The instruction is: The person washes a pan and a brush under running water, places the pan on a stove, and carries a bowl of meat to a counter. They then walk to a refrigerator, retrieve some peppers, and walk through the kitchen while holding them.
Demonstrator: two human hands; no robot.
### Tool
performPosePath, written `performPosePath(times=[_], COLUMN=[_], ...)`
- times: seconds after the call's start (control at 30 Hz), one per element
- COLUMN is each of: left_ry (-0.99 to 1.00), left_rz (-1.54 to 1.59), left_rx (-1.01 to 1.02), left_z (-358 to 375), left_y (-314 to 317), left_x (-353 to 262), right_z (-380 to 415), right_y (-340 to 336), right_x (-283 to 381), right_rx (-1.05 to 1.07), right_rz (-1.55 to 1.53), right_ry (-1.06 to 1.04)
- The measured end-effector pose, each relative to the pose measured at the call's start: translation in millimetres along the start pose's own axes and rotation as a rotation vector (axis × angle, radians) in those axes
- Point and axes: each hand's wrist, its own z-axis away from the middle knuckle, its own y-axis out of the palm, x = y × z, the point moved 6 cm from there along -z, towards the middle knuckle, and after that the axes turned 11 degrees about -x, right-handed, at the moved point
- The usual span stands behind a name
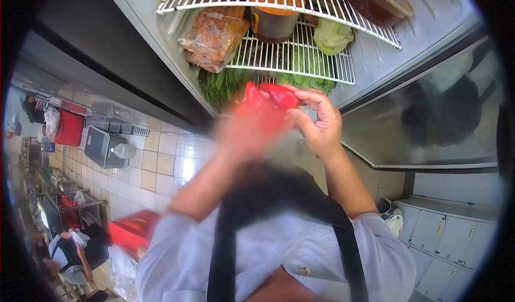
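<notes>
Several red peppers (268, 114) are between my two hands, in front of the open fridge's lower shelf. My right hand (321, 120) pinches one of them at its right end with thumb and fingers. My left hand (241, 130) is on the left side of the red bunch, blurred, and its fingers cannot be made out. Just beyond the peppers, leafy greens (220, 87) lie below the white wire shelf (300, 68). A plastic-wrapped package (214, 36), a metal pot (274, 25) and a pale green cabbage (332, 36) rest on that shelf.
The fridge's glass door (429, 114) stands open at the right. Grey lockers (442, 237) are at the lower right. A grey bin (99, 146) and a red crate (134, 229) are at the left. Another person (72, 253) is at the lower left.
</notes>
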Motion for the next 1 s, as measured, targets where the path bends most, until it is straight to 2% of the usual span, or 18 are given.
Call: performPosePath(times=[0.07,0.1,0.13,0.2,0.33,0.4,0.43,0.47,0.5,0.53,0.6,0.67,0.73,0.77,0.87,0.9,0.93,1.0], left_ry=[0.035,0.052,0.066,0.088,0.151,0.202,0.23,0.233,0.055,-0.134,-0.098,-0.006,0.018,0.01,-0.019,-0.069,-0.084,-0.117], left_rz=[-0.18,-0.249,-0.307,-0.374,-0.385,-0.384,-0.382,-0.383,-0.019,0.34,0.321,0.302,0.138,0.075,-0.071,-0.096,-0.091,-0.223], left_rx=[0.02,0.025,0.03,0.034,0.015,0.01,0.018,0.03,-0.002,-0.032,0.004,0.016,-0.029,-0.103,-0.218,-0.274,-0.332,-0.513], left_z=[-2,-4,-5,-8,-8,-6,-6,-5,-5,-5,-5,-4,-2,1,7,13,18,33], left_y=[11,15,18,22,20,15,14,12,3,-4,-17,-34,-55,-65,-112,-126,-142,-181], left_x=[6,9,11,13,3,-6,-10,-13,-10,-6,-10,-13,-15,-15,-1,3,8,20], right_z=[10,13,18,24,17,18,12,2,-1,-6,-13,-13,-6,5,63,92,90,110], right_y=[-19,-29,-34,-42,-37,-32,-32,-22,-12,-20,-69,-137,-205,-237,-400,-512,-492,-553], right_x=[-16,-22,-25,-31,-28,-33,-32,-14,3,11,28,47,93,117,154,166,170,173], right_rx=[-0.098,-0.091,-0.089,-0.195,-0.255,-0.1,-0.103,0.06,0.216,0.197,-0.133,-0.664,-0.997,-1.193,-1.622,-1.696,-1.905,-2.194], right_rz=[-0.059,0.156,0.156,-0.056,-0.261,0.076,0.077,0.214,0.356,0.368,0.452,0.29,0.465,0.597,0.75,0.835,0.599,0.519], right_ry=[0.097,0.052,0.054,0.268,0.3,0.226,0.221,-0.035,-0.291,-0.298,-0.31,-0.259,-0.504,-0.467,-0.688,-0.602,-0.547,-0.435])
